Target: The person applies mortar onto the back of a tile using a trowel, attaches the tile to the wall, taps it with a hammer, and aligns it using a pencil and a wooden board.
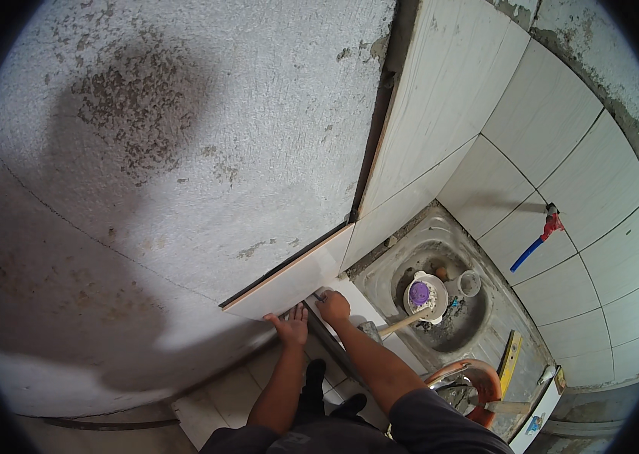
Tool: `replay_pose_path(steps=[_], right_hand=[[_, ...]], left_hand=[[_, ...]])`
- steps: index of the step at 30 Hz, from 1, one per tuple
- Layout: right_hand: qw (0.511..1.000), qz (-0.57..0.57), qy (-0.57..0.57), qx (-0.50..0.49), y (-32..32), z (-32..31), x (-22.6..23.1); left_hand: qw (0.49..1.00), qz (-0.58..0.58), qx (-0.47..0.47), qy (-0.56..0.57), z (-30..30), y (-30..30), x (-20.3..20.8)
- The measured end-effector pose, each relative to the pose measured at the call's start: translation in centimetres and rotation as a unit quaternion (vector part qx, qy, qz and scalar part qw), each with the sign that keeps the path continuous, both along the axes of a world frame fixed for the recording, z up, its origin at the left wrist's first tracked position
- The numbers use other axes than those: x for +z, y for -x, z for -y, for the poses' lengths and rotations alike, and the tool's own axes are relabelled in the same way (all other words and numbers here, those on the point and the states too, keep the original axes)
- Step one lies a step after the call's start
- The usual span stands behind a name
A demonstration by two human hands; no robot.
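A pale wall tile (300,272) with a brown lower-left edge sits low on the rough white wall (259,151), beside tiles in the corner. My left hand (289,327) is at its lower edge, palm up, thumb and fingers stretched out. Close by on the right, my right hand (332,305) is closed at the same edge, above the white counter strip (361,306). What the right fingers hold, if anything, is too small to make out. A hammer (370,331) with a wooden handle lies to the right of my right forearm, its handle reaching over the sink.
The dirty metal sink (452,227) holds a white bowl (415,290) with a purple item (419,293) and a clear cup (469,283). An orange bucket (490,380) and yellow spirit level (512,359) are nearer. A red tap (552,222) with blue hose (525,256) juts from the right wall.
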State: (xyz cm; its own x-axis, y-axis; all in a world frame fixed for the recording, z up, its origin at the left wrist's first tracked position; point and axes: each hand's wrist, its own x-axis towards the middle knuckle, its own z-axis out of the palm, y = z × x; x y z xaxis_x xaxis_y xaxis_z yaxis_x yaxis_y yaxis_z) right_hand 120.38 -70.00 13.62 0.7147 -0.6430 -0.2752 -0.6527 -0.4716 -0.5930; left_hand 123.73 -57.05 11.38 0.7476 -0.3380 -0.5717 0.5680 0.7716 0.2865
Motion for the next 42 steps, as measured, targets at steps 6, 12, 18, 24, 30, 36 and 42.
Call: replay_pose_path(steps=[6, 12, 18, 24, 30, 36, 42], right_hand=[[1.0, 0.027, 0.005, -0.004, 0.1, 0.2, -0.4], [0.999, 0.038, 0.007, 0.037, 0.1, 0.1, -0.6], [0.998, 0.053, 0.023, 0.028, 0.0, -0.9, -0.6], [0.997, 0.075, 0.03, 0.013, 0.0, -1.3, -0.7], [0.998, 0.056, 0.011, 0.021, -0.2, -1.1, -0.2], [0.998, 0.055, 0.004, 0.014, -0.4, -1.2, -0.2], [0.999, 0.053, -0.013, 0.007, -0.5, -1.2, -0.4]], left_hand=[[0.998, -0.017, 0.011, 0.056, -0.7, 0.0, 0.4], [0.996, -0.014, 0.024, 0.085, -0.9, -0.2, -0.5], [0.994, -0.02, 0.039, 0.097, -0.7, -0.2, -0.3], [0.994, -0.024, 0.035, 0.103, -0.6, -0.1, -0.2], [0.996, -0.012, 0.029, 0.084, -0.6, -0.2, 0.1], [0.997, -0.012, 0.022, 0.069, -0.9, -0.1, 0.8], [0.999, -0.006, 0.021, 0.04, -0.8, 0.1, 1.2]])
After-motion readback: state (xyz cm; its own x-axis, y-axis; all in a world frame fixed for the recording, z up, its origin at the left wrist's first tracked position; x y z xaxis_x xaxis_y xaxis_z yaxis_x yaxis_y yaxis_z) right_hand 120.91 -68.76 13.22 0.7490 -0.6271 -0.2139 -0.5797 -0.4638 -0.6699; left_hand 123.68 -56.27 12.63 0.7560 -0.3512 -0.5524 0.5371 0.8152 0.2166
